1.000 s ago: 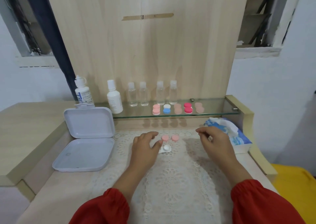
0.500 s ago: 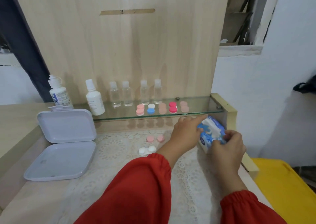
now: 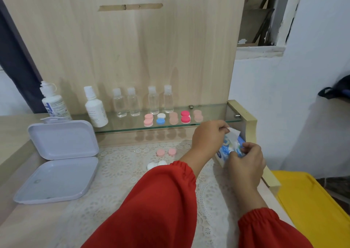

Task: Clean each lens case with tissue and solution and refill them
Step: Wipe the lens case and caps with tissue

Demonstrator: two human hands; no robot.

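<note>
Up close, the left hand [image 3: 208, 137] reaches across the body, its fingers [image 3: 221, 127] curled and pinching a white tissue [image 3: 233, 134] that sticks up from a blue and white tissue pack [image 3: 225, 151]. The right hand [image 3: 246, 162] sits just beside it on the near side, fingertips [image 3: 248, 147] curled against the top of the pack and gripping it. The pack stands at the right end of the desk, close to a pale yellow side rail [image 3: 244, 113]. Both arms wear red sleeves [image 3: 157, 206] with gathered cuffs.

On the lace mat [image 3: 117, 168] that covers the desk, an open lens case lies left of the hands: 2 pink caps [image 3: 166, 152] side by side, and nearer the body the white case base [image 3: 156, 164], partly hidden by the left sleeve.

Above the mat, a glass shelf [image 3: 212, 113] holds 5 more lens cases [image 3: 173, 118] in a row, in pink, white with blue, dusty pink, bright pink and dusty pink. Behind them stand 4 small clear bottles [image 3: 144, 101], and to their left a white solution bottle [image 3: 94, 109]. A second bottle with a blue label [image 3: 54, 103] stands farther left, on the raised wooden surface.

An open pale lilac hinged box [image 3: 56, 162] rests at the left of the desk, its lid upright. A yellow surface [image 3: 312, 206] shows at the lower right.
</note>
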